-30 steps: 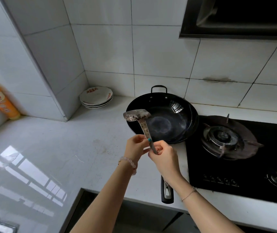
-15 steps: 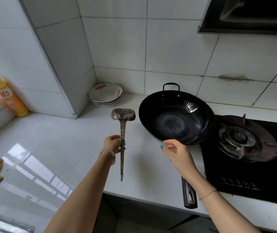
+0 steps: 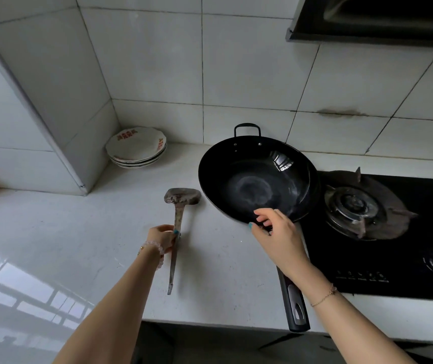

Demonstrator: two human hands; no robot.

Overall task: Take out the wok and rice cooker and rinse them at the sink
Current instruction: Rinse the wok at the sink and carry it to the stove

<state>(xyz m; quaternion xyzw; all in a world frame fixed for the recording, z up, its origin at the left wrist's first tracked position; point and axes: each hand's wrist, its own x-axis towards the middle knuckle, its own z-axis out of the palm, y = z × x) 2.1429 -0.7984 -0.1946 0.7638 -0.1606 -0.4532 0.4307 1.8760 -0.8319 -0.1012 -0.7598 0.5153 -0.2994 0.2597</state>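
wok (image 3: 257,179): black, upright on the white countertop (image 3: 65,245). its long handle (image 3: 295,303) runs toward the viewer and overhangs the counter edge. a small loop handle sits at the far rim. the inside shows a pale ring at the bottom.

right hand (image 3: 275,232): over the wok's near rim, above the root of the long handle. fingers (image 3: 261,215) apart and lightly bent, thumb below them. contact with the rim cannot be told.

left hand (image 3: 161,239): left of the wok, fingers clamped round the shaft of a worn metal spatula (image 3: 177,222). the blade lies just beside the wok's left rim, apart from it. the shaft end points toward the viewer.

gas stove (image 3: 367,258): just right of the wok, with the wok's right rim over its edge. burner (image 3: 354,206) near that rim.

stack of plates (image 3: 136,147): behind and left of the wok, in the tiled corner.
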